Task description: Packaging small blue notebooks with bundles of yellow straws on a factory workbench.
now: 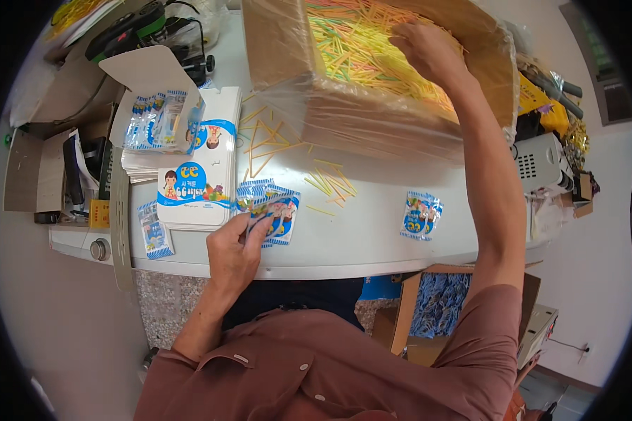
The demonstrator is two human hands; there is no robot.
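Between the thumb and fingers of my left hand (233,254) are small blue-and-white packets (284,219), held just above the table beside the flat printed cartons. My right hand (432,55) reaches into a large cardboard box (386,130) lined with clear plastic. Its fingers are curled closed over thin yellow, green and pink sticks (358,52); what they hold, if anything, is hidden. Loose sticks (331,184) lie on the tabletop between the two hands. More of the blue-and-white packets (421,216) rest near the table's right front.
Flat white printed cartons (193,186) are stacked at the left. An open small box (154,126) filled with packets stands on them, and another packet (156,230) lies near the front edge. Below the table at right, an open carton (439,302) contains many blue packets.
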